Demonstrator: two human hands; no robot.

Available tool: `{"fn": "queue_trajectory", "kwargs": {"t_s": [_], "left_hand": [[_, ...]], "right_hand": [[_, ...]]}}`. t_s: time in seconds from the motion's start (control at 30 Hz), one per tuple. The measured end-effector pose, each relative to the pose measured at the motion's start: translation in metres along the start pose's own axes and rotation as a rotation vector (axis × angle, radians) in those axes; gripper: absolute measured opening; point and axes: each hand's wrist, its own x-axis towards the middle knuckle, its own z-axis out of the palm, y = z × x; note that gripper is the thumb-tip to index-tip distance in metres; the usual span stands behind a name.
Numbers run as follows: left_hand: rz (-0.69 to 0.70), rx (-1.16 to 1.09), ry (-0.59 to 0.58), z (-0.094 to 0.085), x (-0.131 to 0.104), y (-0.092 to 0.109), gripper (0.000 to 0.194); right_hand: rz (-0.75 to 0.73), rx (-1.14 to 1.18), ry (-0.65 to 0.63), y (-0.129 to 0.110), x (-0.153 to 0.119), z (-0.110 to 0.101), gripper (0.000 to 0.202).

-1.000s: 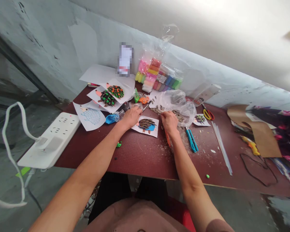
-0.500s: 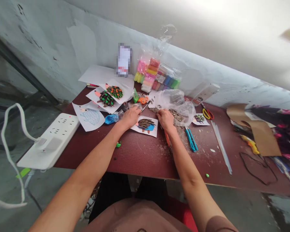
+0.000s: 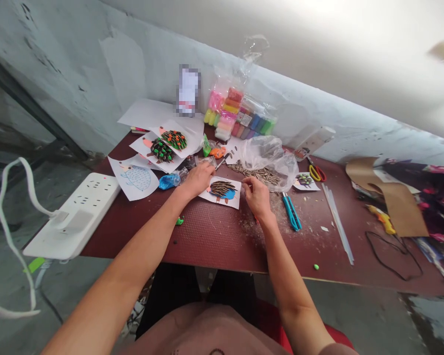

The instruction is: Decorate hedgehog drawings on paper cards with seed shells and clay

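Note:
A small white card (image 3: pixel 234 202) lies in front of me with a hedgehog picture (image 3: pixel 224 190) on it: a blue body, brown feet and a back covered in dark striped seeds. My left hand (image 3: pixel 201 177) is closed at the card's upper left corner, its curled fingers holding the card down. Just off the card's right edge, my right hand (image 3: pixel 256 195) has thumb and fingers pinched together; whatever is between them is too small to make out. Behind the hands, a pile of striped sunflower seeds (image 3: pixel 262 174) spills from a clear plastic bag (image 3: pixel 270 154).
A turquoise cutter (image 3: pixel 291 212), scissors (image 3: pixel 317 172), glue sticks (image 3: pixel 337 222) and a yellow glue gun (image 3: pixel 383 220) lie to the right. Finished hedgehog pictures (image 3: pixel 162 149), blue clay (image 3: pixel 167 182) and a power strip (image 3: pixel 74 214) are left. Packed coloured clay (image 3: pixel 240 118) leans on the wall.
My right hand has drawn back from the seed pile toward me, to beside the card's right edge, still pinched. My left hand stays on the card. The view has shifted slightly.

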Motion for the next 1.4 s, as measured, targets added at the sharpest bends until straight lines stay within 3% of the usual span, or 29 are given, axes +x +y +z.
{"fn": "queue_trajectory", "kwargs": {"t_s": [0.1, 0.27, 0.53, 0.87, 1.4], "left_hand": [[-0.002, -0.002, 0.014, 0.002, 0.000, -0.001, 0.025], [-0.002, 0.014, 0.009, 0.001, 0.000, 0.000, 0.025], [-0.002, -0.005, -0.015, -0.003, -0.001, 0.002, 0.025], [-0.013, 0.002, -0.025, -0.004, -0.001, 0.004, 0.026], [-0.004, 0.012, -0.019, -0.004, -0.001, 0.004, 0.025]], "right_hand": [[0.018, 0.089, -0.034, -0.007, -0.014, 0.002, 0.019], [-0.010, 0.011, -0.040, -0.012, -0.022, 0.006, 0.016], [-0.042, -0.161, -0.073, -0.015, -0.023, 0.011, 0.022], [0.012, -0.232, -0.076, -0.021, -0.020, 0.016, 0.020], [-0.071, -0.325, -0.094, -0.025, -0.017, 0.023, 0.022]]}}
